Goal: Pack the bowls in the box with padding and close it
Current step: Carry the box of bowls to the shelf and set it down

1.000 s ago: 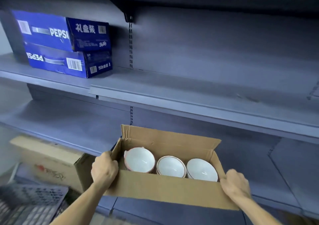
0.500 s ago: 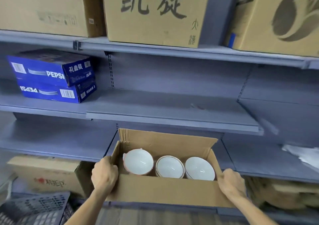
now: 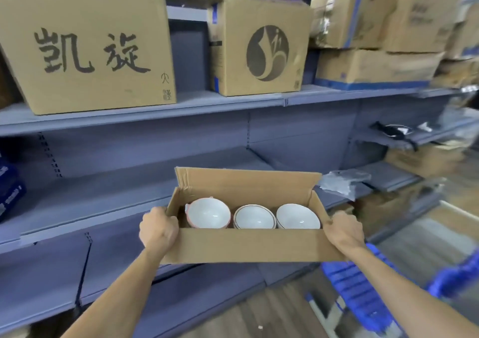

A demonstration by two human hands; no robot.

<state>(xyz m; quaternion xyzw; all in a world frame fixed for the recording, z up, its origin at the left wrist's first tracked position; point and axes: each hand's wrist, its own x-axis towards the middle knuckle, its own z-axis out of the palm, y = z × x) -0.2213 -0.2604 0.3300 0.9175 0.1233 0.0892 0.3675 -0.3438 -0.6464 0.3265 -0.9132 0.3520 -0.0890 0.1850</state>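
- Bowls in three groups sit in a row inside the open cardboard box: a pink-rimmed bowl at the left, a dark-rimmed stack in the middle, a white bowl at the right.
- Each bowl faces up, and neighbours sit just beside one another; whether they touch I cannot tell.
- The box is held in the air in front of grey metal shelving, with its far flap standing upright and its top uncovered.
- The left hand grips the box's left end, fingers curled round the corner; the fingertips are hidden behind the cardboard.
- The right hand grips the right end the same way, fingers wrapped round the edge and out of sight below.
- On the upper shelf stand a large carton with two brushed characters and, to its right, a carton with a round dark emblem.
- Further cartons are stacked at the upper right, blurred.
- A crumpled clear plastic sheet lies on a shelf just beyond the box's right corner.
- A blue plastic crate is on the floor at the lower right, below the right forearm.
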